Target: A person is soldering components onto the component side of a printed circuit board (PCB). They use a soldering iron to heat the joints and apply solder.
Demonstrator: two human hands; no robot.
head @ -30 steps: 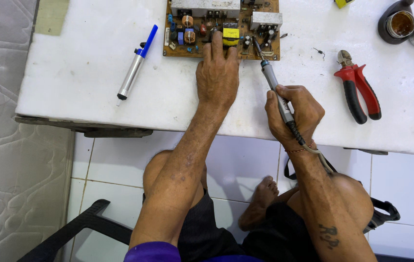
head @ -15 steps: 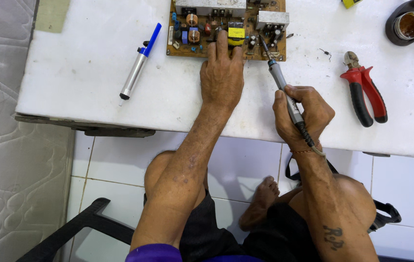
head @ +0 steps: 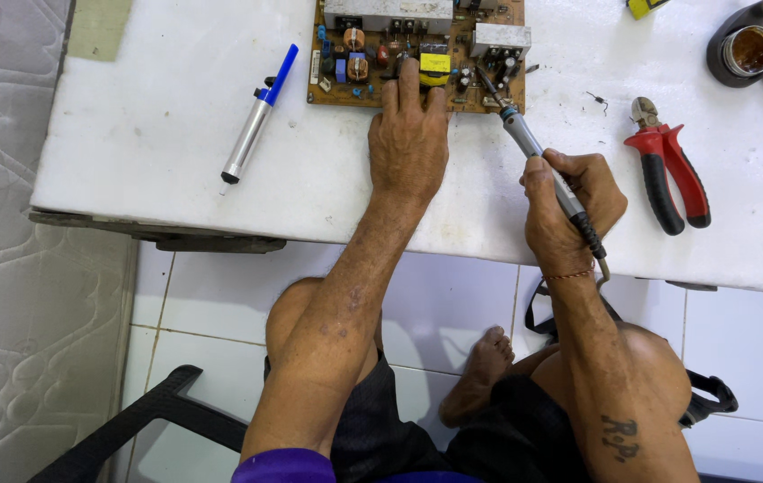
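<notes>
Right now the brown populated circuit board (head: 417, 55) sits at the 12 o'clock edge of the white stone-topped table (head: 157, 152), component side up: silver heatsinks along its far edge, a yellow block part mid-board. Left hand (head: 408, 143) lies flat, palm down, fingers stretched onto the board's near edge, pinning it; it grasps nothing. Right hand (head: 569, 206) at about 4 o'clock from the board is closed pen-style round the grey-and-black soldering iron (head: 538, 156), tip angled up-left and touching down at the board's near-right corner, close beside the left fingertips.

Risks, as I judge them:
- Hot tip that near the left fingers: a small slip means a burn.
- Board is only hand-pinned; side push from the iron could skate it and bridge joints.
- Cord trails off the table edge by the wrist; a snag could yank the tip.

Further out: silver desoldering pump with blue plunger (head: 258, 116) at 9 o'clock, well apart. Red-handled cutting pliers (head: 668, 165) at 3 o'clock. Dark round tin of brownish flux (head: 744, 49) at 2 o'clock.
</notes>
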